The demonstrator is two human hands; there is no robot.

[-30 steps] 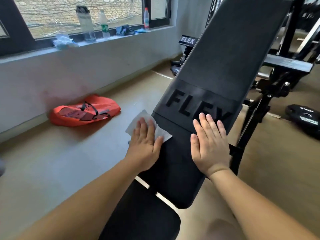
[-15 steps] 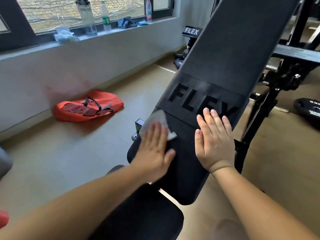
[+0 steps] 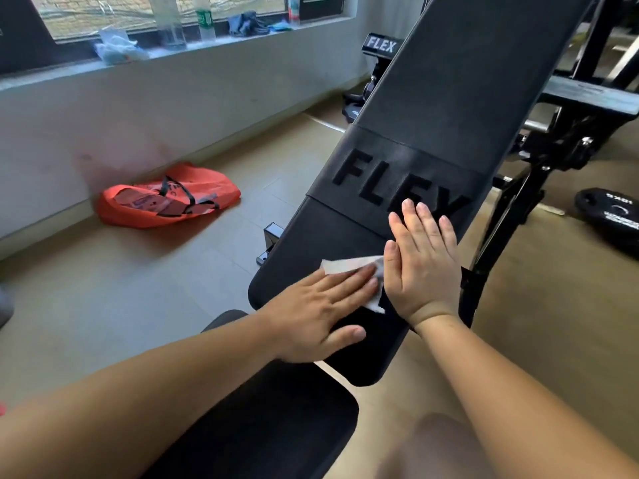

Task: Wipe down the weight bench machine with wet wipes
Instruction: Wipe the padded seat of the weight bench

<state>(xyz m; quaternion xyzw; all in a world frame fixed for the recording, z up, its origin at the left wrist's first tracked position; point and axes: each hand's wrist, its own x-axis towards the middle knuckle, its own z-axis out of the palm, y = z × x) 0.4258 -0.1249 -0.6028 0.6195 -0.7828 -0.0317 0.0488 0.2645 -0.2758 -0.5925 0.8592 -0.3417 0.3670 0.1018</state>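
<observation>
Your left hand [image 3: 318,316] has swept the crumpled white wet wipe [image 3: 345,265] from the left edge of the black padded inclined backrest [image 3: 449,98] over to its right side. The wipe now lies on the lower backrest panel, below the FLEX lettering, just beside your right hand [image 3: 423,267]. Left fingers are straight and flat, pressing the wipe, not gripping it. Right hand hasn't moved: flat on the pad, fingers straight, likely bracing. So one cross-pass on the lower band looks done; upper pad and black seat pad [image 3: 276,426] probably remain. The backrest's long axis runs from the seat end up and away toward top right, and your stroke crosses it.
</observation>
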